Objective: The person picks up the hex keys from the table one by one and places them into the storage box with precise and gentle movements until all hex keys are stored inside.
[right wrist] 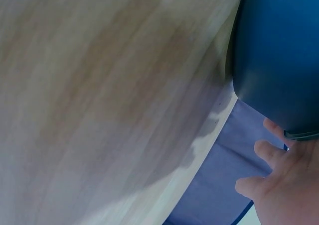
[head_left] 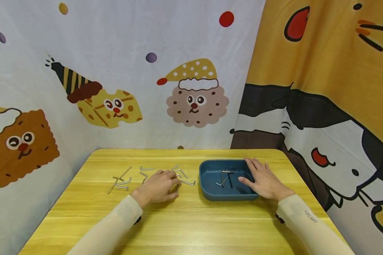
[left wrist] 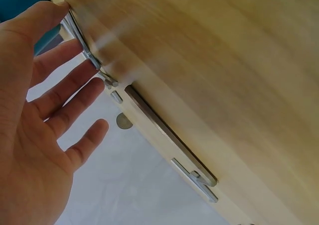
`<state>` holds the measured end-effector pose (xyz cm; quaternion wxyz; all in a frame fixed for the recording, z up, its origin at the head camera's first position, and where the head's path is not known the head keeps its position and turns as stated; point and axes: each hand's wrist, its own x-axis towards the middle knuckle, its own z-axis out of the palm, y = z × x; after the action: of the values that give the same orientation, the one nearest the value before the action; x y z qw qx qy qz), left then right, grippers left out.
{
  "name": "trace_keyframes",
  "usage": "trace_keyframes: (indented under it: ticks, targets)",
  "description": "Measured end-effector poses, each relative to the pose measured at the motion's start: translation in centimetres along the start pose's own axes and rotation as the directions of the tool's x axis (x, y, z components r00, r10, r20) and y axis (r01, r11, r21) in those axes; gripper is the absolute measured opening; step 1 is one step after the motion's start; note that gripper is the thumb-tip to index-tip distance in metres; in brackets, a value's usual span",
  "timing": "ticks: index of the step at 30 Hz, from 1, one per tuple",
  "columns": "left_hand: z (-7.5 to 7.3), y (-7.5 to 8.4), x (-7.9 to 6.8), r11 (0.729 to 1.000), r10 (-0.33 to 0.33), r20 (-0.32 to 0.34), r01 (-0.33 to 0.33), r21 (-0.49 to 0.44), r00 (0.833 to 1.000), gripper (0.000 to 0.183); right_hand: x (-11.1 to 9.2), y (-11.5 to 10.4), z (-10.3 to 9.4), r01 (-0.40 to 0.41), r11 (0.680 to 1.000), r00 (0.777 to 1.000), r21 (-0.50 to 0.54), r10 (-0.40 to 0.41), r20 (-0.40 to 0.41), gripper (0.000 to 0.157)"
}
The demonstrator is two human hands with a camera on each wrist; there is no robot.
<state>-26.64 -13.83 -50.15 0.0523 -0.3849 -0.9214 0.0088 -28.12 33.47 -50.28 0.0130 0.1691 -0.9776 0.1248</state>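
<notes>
In the head view, my left hand (head_left: 159, 187) is low over scattered L-shaped hex keys on the table. Its thumb and fingertips are at a hex key (left wrist: 82, 38), touching its two ends with a gap between thumb and index finger. Another long hex key (left wrist: 169, 133) lies beside this hand in the left wrist view. My right hand (head_left: 266, 180) holds the right rim of a blue tray (head_left: 229, 197), thumb over the inside and fingers along the outer side. A few hex keys (head_left: 222, 179) lie in the tray.
More hex keys (head_left: 122, 183) are spread on the left half of the yellow wooden table (head_left: 191, 226). Patterned curtains (head_left: 191, 42) hang behind the table and along its right side.
</notes>
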Motion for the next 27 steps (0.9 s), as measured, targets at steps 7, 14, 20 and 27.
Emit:
trace_keyframes:
  ticks: [7,14,20,27]
  targets:
    - [0.04,0.08,-0.08,1.000,0.011,-0.012,-0.010,0.023,1.000,0.036,0.01,0.14,0.12,-0.003,1.000,1.000,-0.001,0.003,0.002,0.101]
    - [-0.02,0.09,-0.21,0.995,0.046,-0.070,-0.039,0.090,0.997,0.034,0.22,0.21,0.16,0.002,1.000,1.000,0.003,-0.002,-0.002,0.102]
    - [0.04,0.23,-0.02,0.992,0.060,-0.112,-0.047,0.117,0.992,0.039,-0.03,0.39,0.32,0.005,1.000,1.000,-0.004,-0.005,-0.002,0.102]
    - [-0.20,0.28,0.44,0.987,0.102,-0.199,-0.073,0.145,0.975,0.037,-0.01,0.32,0.23,0.006,1.000,1.000,0.009,-0.006,-0.004,0.101]
